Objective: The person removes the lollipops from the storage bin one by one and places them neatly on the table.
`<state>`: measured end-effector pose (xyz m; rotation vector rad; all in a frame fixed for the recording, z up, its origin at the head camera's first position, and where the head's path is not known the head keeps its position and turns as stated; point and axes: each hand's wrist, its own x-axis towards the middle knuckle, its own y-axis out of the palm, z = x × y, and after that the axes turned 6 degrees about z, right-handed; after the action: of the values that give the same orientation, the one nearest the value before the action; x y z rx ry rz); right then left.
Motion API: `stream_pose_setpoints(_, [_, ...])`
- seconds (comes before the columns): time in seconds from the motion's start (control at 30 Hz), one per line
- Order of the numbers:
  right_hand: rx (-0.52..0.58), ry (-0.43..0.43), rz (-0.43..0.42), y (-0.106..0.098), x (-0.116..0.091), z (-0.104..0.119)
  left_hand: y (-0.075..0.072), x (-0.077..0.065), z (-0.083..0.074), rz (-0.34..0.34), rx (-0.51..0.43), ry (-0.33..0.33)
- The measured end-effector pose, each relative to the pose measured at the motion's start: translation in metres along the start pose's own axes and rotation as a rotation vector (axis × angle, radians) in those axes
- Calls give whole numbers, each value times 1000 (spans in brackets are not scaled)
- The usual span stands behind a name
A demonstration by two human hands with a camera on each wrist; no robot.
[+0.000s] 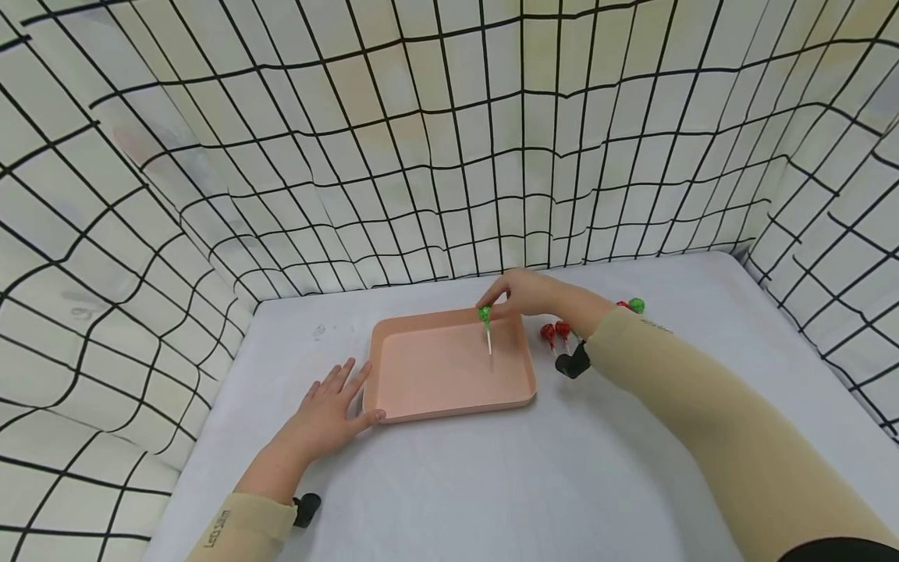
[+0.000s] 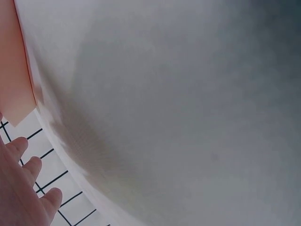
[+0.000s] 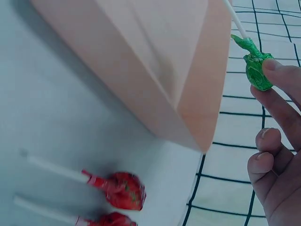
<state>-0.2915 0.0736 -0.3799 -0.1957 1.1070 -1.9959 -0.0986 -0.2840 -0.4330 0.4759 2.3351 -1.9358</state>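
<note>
A green-wrapped lollipop (image 3: 257,70) is pinched by its candy end between the thumb and a finger of my right hand (image 1: 528,291). Its white stick points down over the far right part of the pink tray (image 1: 435,378) in the head view. At the tray's left side rests my left hand (image 1: 333,414), fingers spread and straight, with the thumb at the near left corner. The left wrist view shows several fingertips (image 2: 33,167) of that hand beside the tray's wall.
Right of the tray lie two red lollipops (image 3: 126,190), partly under my right wrist in the head view. Farther right, another green lollipop (image 1: 636,305) and a red one (image 1: 623,306) show past the sleeve. Black-lined white cloth (image 1: 449,179) hangs around the table.
</note>
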Motion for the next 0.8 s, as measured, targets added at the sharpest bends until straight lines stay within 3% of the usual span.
stream_pose_setpoints(0.33, [3,18,-49,-10,-26,-23,0,0,-1,-12,0,1])
stream_pose_setpoints(0.8, [19,156,-106,-27,-75,-67,-1,1,-2,-13,25,-4])
